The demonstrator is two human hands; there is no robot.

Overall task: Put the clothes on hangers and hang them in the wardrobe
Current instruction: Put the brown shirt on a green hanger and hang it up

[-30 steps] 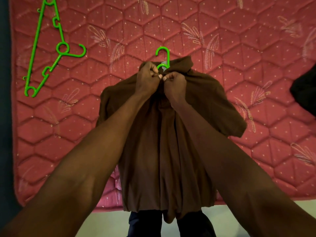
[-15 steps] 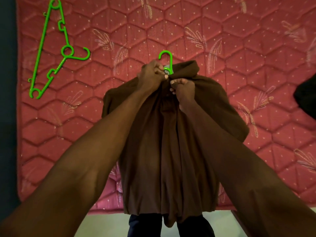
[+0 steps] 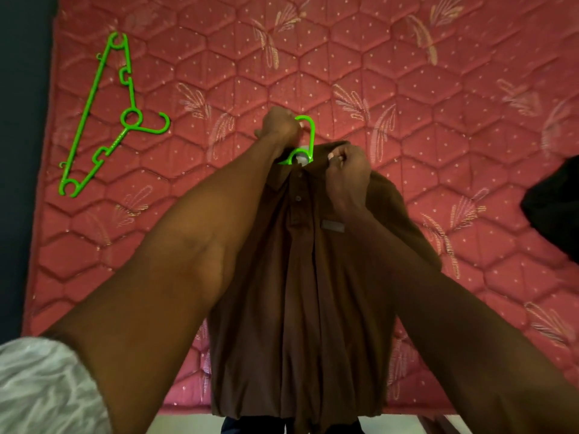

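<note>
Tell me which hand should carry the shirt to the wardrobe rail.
Left, probably. The left hand already grips the hook of the green hanger that the brown shirt hangs from, while the right hand only pinches the collar.

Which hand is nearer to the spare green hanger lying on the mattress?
Left. The left hand grips the hook of the shirt's hanger, closer to the spare green hanger. The right hand pinches the brown shirt collar, farther right.

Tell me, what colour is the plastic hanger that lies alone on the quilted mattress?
Bright green; the spare plastic hanger shows best in the head view, upper left.
</note>
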